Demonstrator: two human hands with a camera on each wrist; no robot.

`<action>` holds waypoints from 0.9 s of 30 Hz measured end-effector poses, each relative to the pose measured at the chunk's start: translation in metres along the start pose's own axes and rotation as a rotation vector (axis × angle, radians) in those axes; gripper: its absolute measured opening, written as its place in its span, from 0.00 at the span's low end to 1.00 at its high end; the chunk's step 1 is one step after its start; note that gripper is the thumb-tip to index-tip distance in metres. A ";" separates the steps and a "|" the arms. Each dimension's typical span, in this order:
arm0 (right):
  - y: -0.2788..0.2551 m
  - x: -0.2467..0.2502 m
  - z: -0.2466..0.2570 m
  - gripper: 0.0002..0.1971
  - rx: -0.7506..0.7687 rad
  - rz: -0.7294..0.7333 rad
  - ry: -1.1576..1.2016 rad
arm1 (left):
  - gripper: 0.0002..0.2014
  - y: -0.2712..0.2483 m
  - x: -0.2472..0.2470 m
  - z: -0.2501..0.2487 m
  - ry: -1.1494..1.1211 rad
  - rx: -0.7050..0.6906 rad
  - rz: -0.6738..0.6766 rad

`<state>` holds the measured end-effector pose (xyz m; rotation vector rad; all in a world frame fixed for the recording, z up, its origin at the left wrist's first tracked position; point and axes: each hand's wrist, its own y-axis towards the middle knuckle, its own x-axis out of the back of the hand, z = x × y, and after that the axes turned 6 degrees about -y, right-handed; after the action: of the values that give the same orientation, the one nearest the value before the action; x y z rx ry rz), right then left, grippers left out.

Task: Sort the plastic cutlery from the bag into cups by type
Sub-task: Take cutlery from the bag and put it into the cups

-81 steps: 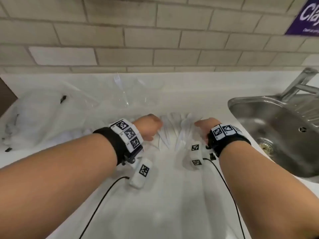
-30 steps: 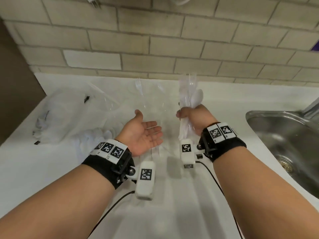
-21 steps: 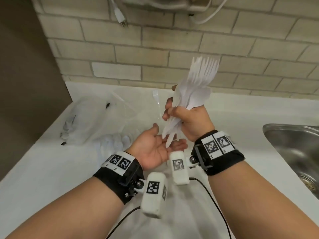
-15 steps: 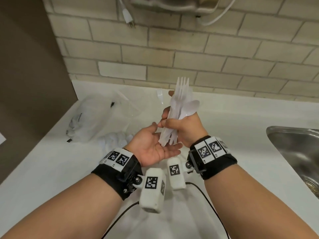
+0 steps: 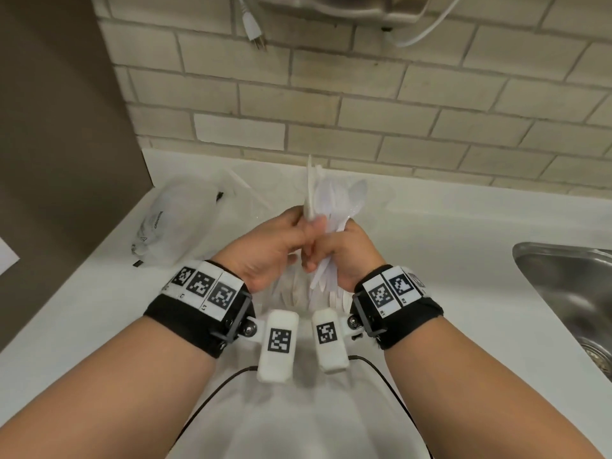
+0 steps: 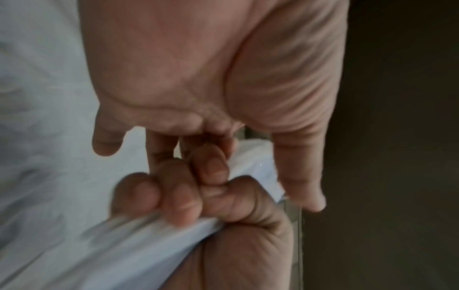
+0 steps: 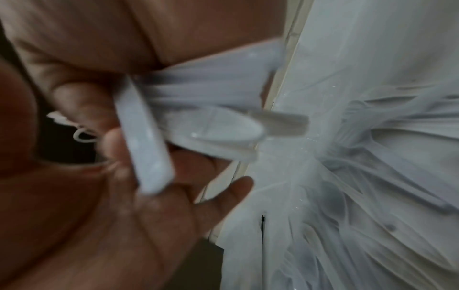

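Note:
A bundle of white plastic cutlery (image 5: pixel 331 207), forks and spoons mixed, stands upright above the white counter (image 5: pixel 447 246). My right hand (image 5: pixel 318 256) grips it round the handles in a fist. My left hand (image 5: pixel 308 226) curls round the bundle just above, touching the right. In the left wrist view the right hand (image 6: pixel 188 196) clenches the white handles (image 6: pixel 149 245) under my left palm (image 6: pixel 198 78). The right wrist view, blurred, shows a spoon bowl (image 7: pixel 218 133) sticking out of the grip. No cups show.
More loose cutlery (image 5: pixel 291 293) lies on the counter under my hands, also in the right wrist view (image 7: pixel 372 196). A crumpled clear bag (image 5: pixel 172 223) sits at the left. A steel sink (image 5: pixel 530 256) is at the right. Brick wall behind.
The right hand lifted the bundle off the counter, raised it, then brought it down a little. The left hand went from open, palm up under the handles, to closed round the bundle.

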<state>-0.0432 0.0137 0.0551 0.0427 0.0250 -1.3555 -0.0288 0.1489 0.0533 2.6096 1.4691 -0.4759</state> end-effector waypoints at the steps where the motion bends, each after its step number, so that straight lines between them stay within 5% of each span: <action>1: -0.001 -0.004 0.000 0.09 -0.024 0.065 -0.103 | 0.29 -0.002 -0.001 -0.005 0.098 -0.016 0.004; 4: -0.003 -0.015 -0.001 0.20 -0.061 0.223 -0.229 | 0.23 -0.007 -0.005 -0.013 0.244 -0.040 -0.047; 12: 0.001 -0.028 -0.005 0.04 -0.151 0.152 -0.433 | 0.08 -0.004 -0.005 -0.022 0.027 -0.180 -0.339; 14: -0.002 -0.029 -0.006 0.07 -0.125 0.152 -0.350 | 0.08 -0.006 0.000 -0.020 0.037 -0.159 -0.266; 18: -0.006 -0.030 -0.004 0.14 -0.147 0.391 -0.123 | 0.09 -0.014 0.013 -0.022 0.049 -0.073 0.028; 20: -0.006 -0.034 -0.004 0.14 -0.159 0.454 -0.115 | 0.07 -0.017 0.013 -0.022 0.013 -0.058 0.052; 24: -0.003 -0.043 0.003 0.08 -0.180 0.273 -0.307 | 0.16 -0.016 0.013 -0.020 -0.006 -0.131 -0.075; 27: 0.006 -0.033 0.011 0.19 -0.180 0.110 -0.594 | 0.14 -0.011 0.028 -0.022 -0.299 -0.212 -0.262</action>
<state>-0.0440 0.0464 0.0679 -0.5030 -0.3505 -1.2077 -0.0200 0.1833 0.0655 2.0908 1.6581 -0.6622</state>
